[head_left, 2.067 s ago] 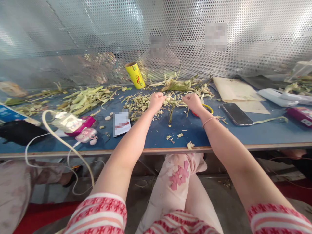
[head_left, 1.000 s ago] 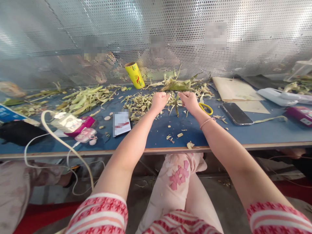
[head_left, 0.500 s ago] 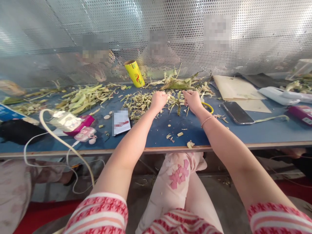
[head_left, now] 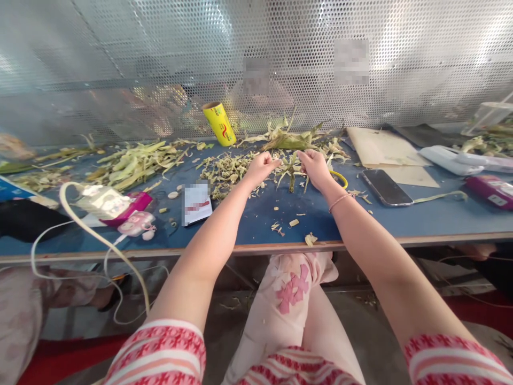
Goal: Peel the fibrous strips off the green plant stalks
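Note:
My left hand (head_left: 261,169) is closed in a pinch above the pile of small dried plant pieces (head_left: 224,170). What its fingertips hold, if anything, is too small to make out. Facing it, my right hand (head_left: 316,168) pinches the edge of a wilted, leafy plant piece (head_left: 292,174) that hangs between the two hands. A heap of long, dry leaves (head_left: 290,140) lies just behind both hands. Beside the right wrist is a yellow ring (head_left: 341,178), partly hidden by the arm.
A yellow cardboard tube (head_left: 219,125) stands tilted near the perforated metal panel (head_left: 288,48). Pale strips (head_left: 140,164) lie leftward, near a phone with a lit screen (head_left: 197,204) and a cabled charger (head_left: 110,203). Rightward are a dark phone (head_left: 387,187) and cardboard (head_left: 387,147).
My hands have moved slightly, with the left fingertips a little nearer the right ones. The leafy piece stays between them. The whole view has shifted slightly.

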Available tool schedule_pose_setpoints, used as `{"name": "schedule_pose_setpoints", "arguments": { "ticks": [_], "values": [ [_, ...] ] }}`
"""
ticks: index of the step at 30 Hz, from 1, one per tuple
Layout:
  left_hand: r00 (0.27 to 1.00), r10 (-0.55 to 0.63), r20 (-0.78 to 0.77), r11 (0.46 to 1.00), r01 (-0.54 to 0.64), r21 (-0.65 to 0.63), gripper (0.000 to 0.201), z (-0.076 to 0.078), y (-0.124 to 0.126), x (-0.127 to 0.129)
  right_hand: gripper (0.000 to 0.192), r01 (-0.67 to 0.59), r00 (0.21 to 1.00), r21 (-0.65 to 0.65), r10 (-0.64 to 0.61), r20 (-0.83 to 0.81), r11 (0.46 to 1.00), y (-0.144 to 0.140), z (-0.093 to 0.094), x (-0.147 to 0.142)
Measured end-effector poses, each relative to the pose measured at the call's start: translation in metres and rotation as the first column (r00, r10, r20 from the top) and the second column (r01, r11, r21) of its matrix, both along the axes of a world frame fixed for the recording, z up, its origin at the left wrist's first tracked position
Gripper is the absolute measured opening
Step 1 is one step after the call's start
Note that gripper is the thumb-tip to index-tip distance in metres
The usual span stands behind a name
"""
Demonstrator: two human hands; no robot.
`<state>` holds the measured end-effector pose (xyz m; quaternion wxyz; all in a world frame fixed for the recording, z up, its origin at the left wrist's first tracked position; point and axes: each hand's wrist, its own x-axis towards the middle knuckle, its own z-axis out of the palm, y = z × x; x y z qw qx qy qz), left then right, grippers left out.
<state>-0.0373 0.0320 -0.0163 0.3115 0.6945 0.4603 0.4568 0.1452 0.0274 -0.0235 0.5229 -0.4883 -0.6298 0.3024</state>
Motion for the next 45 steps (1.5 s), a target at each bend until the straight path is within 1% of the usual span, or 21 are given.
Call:
{"name": "schedule_pose_setpoints", "arguments": {
  "ticks": [2,3,4,6,7,9,11,13,16,18,23,26,28,30,32,33,35,37,40,42,45],
  "values": [
    [0.99,-0.13,0.059,0.986,0.135,-0.099,0.027,-0.001,-0.001,-0.003,0.027,0.004,0.996,-0.002,-0.005,-0.093,1.0,-0.004,0.003,0.001],
    [0.983,-0.174,0.055,0.976,0.179,-0.127,0.026,-0.001,-0.001,-0.004,0.023,0.003,0.995,-0.007,-0.003,-0.103,1.0,-0.006,0.004,0.002],
    [0.979,-0.203,0.032,0.969,0.205,-0.139,0.026,0.0,-0.002,-0.005,0.017,-0.003,0.997,-0.009,0.002,-0.074,1.0,-0.007,0.005,0.002],
    [0.977,-0.214,-0.024,0.969,0.209,-0.131,0.026,0.002,-0.004,-0.005,0.008,0.005,0.997,0.015,-0.006,0.073,1.0,-0.01,0.007,0.004],
    [0.979,-0.201,-0.046,0.974,0.194,-0.121,0.026,0.003,-0.005,-0.004,0.007,0.005,0.986,0.04,-0.012,0.166,0.999,-0.011,0.007,0.004],
    [0.984,-0.16,-0.078,0.983,0.152,-0.103,0.029,0.005,-0.007,-0.002,0.011,-0.016,0.945,0.084,-0.012,0.328,0.996,-0.012,0.008,0.005],
    [0.99,-0.112,-0.088,0.99,0.104,-0.093,0.036,0.006,-0.01,0.001,0.019,-0.037,0.91,0.098,-0.007,0.413,0.995,-0.012,0.007,0.005],
    [0.996,-0.057,-0.067,0.994,0.051,-0.093,0.044,0.006,-0.011,0.003,0.026,-0.041,0.889,0.099,-0.009,0.457,0.994,-0.012,0.007,0.006],
    [0.999,0.018,-0.029,0.996,-0.021,-0.087,0.052,0.005,-0.009,0.003,0.03,-0.05,0.864,0.097,-0.006,0.504,0.994,-0.011,0.007,0.005],
    [0.999,0.05,0.009,0.996,-0.05,-0.076,0.052,0.005,-0.007,0.002,0.031,-0.071,0.856,0.096,0.011,0.517,0.993,-0.01,0.007,0.005],
    [0.988,0.087,0.131,0.995,-0.079,-0.062,0.047,0.006,-0.004,0.0,0.032,-0.112,0.848,0.092,0.047,0.527,0.989,-0.009,0.006,0.007],
    [0.976,0.156,0.15,0.988,-0.157,-0.01,0.049,0.009,-0.007,-0.001,0.031,-0.142,0.828,0.094,0.066,0.557,0.985,-0.01,0.005,0.009],
    [0.975,0.191,0.115,0.979,-0.198,0.056,0.048,0.012,-0.01,-0.002,0.031,-0.181,0.803,0.108,0.083,0.591,0.977,-0.01,0.005,0.011],
    [0.984,0.176,0.022,0.977,-0.177,0.115,0.04,0.015,-0.013,-0.004,0.032,-0.213,0.777,0.128,0.088,0.623,0.969,-0.011,0.006,0.013],
    [0.987,0.104,-0.122,0.987,-0.087,0.136,0.028,0.017,-0.016,-0.005,0.033,-0.224,0.752,0.148,0.075,0.654,0.963,-0.012,0.007,0.015],
    [0.978,0.055,-0.201,0.991,-0.03,0.129,0.026,0.017,-0.016,-0.004,0.033,-0.221,0.741,0.154,0.063,0.669,0.963,-0.012,0.007,0.016],
    [0.935,-0.046,-0.351,0.993,0.081,0.084,0.028,0.016,-0.017,-0.001,0.032,-0.213,0.719,0.158,0.045,0.693,0.964,-0.012,0.008,0.017],
    [0.884,-0.108,-0.454,0.989,0.144,0.045,0.028,0.014,-0.016,0.004,0.031,-0.21,0.704,0.162,0.034,0.709,0.964,-0.013,0.009,0.018],
    [0.85,-0.087,-0.519,0.989,0.136,0.057,0.02,0.008,-0.014,0.012,0.029,-0.222,0.677,0.155,0.037,0.735,0.963,-0.015,0.011,0.019],
    [0.85,-0.051,-0.525,0.993,0.1,0.066,0.019,0.003,-0.014,0.016,0.029,-0.224,0.656,0.145,0.039,0.753,0.964,-0.016,0.012,0.019],
    [0.866,-0.036,-0.498,0.997,0.065,0.041,0.02,-0.003,-0.014,0.021,0.028,-0.219,0.627,0.135,0.034,0.778,0.966,-0.018,0.014,0.018]
  ]
}}
